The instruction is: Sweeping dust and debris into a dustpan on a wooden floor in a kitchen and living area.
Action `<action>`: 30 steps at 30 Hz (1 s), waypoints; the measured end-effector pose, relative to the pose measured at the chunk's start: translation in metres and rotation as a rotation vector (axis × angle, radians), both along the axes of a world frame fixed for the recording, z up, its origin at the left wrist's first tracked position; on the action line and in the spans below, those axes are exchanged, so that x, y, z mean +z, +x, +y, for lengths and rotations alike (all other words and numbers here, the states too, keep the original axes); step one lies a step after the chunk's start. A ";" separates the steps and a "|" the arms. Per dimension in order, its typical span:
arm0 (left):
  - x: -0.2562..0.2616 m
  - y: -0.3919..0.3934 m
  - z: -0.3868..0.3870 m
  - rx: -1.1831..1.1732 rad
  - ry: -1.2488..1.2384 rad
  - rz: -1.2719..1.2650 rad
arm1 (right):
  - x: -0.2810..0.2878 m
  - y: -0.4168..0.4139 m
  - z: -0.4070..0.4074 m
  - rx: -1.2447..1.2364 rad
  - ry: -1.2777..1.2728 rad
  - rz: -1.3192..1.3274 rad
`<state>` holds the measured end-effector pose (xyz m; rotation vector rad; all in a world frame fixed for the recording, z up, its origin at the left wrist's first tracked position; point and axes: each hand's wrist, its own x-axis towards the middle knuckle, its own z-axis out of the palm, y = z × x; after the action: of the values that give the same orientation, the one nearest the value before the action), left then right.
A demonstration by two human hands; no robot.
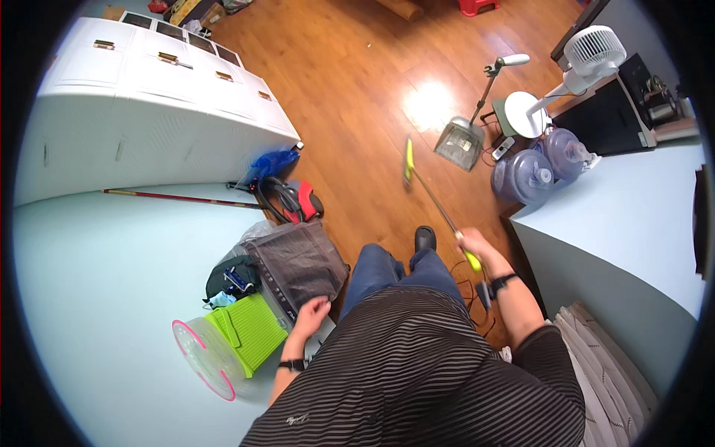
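Observation:
My right hand grips a long metal-shafted broom near its lime-green end. The broom's narrow lime-green head is out over the wood floor, slightly blurred. Beyond it and to the right, a long-handled dustpan rests on the floor with its handle standing up; a pale patch lies in its pan. My left hand hangs loosely curled at my left side, and I see nothing in it. Close to that hand is a box covered in dark translucent plastic.
On the left are a white cabinet, a red-and-black vacuum cleaner and a lime-green ribbed container. Large water bottles, a white fan and a power strip stand on the right. Cables trail beside my right leg.

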<state>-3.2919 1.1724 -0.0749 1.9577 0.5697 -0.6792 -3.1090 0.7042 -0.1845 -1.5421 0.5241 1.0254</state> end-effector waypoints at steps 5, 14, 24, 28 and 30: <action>0.042 0.194 -0.050 -0.350 0.015 -0.194 | 0.027 -0.107 -0.059 -0.202 -0.106 0.150; 0.059 0.488 -0.181 -1.097 0.001 -0.838 | 0.033 -0.200 -0.036 -0.734 -0.315 0.424; 0.024 0.666 -0.433 -1.618 0.115 -1.509 | 0.016 -0.133 0.013 -1.113 -0.458 0.602; -0.004 0.678 -0.483 -1.445 0.227 -1.372 | 0.021 -0.124 0.031 -1.108 -0.431 0.582; -0.009 0.683 -0.501 -1.401 0.334 -1.045 | 0.024 -0.117 0.043 -1.126 -0.415 0.573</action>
<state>-2.6088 0.6717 -0.0837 2.4646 -1.5202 -0.1954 -3.2258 0.7468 -0.1608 -0.9577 1.8334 0.4302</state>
